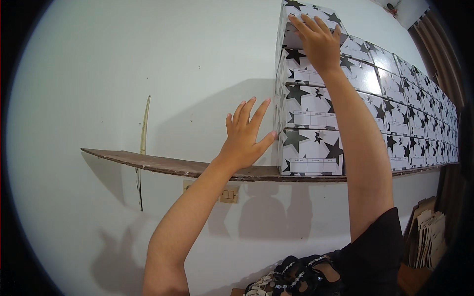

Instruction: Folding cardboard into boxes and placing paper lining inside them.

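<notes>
White boxes with black stars are stacked in rows on a brown shelf [197, 167] along the wall. My right hand [320, 43] is raised to the top box [316, 9] of the nearest column, its fingers spread over the front. A shaded grey strip shows below that box's front, partly behind the hand. Lower in the same column are a middle box [301, 106] and a bottom box [311, 150]. My left hand [242, 138] is open and holds nothing. Its fingers are spread beside the column's left side, with the thumb near the lower boxes.
The rows of boxes [397, 121] run off to the right toward a brown curtain [434, 49]. Below the shelf are a wall switch [228, 195] and, at the lower right, flat cardboard pieces [428, 234]. Black strappy items with shiny trim [301, 276] appear at the bottom edge.
</notes>
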A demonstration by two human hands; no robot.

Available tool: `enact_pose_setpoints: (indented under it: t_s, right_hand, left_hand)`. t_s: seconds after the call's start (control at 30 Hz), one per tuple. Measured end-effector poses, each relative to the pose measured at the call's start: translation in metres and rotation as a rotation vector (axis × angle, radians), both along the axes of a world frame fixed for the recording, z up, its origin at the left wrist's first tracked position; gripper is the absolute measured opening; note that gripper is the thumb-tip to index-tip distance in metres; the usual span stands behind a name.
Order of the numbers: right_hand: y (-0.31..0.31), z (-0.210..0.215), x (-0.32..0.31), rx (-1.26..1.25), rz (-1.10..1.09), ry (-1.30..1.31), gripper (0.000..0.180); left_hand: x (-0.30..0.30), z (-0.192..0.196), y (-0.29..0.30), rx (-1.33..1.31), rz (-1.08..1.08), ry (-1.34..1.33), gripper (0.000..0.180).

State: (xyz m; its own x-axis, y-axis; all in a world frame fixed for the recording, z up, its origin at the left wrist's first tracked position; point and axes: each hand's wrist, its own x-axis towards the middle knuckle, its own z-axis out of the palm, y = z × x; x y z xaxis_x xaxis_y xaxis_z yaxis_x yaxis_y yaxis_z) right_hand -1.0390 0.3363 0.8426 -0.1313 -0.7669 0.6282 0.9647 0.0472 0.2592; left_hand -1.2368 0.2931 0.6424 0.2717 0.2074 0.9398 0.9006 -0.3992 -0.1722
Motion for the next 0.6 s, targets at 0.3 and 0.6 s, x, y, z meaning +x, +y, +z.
enact_pose_setpoints:
  t_s: [0.3,0.6]
  right_hand:
    - [0.033,-0.024,-0.006,-0.631,0.158,-0.035,0.039]
    - [0.021,-0.053,0.005,-0.622,-0.043,-0.157,0.053]
  left_hand:
    - [0.001,-0.002,0.000,0.011,-0.076,0.004,0.066]
    - [0.002,-0.002,0.002,-0.068,-0.026,0.101,0.061]
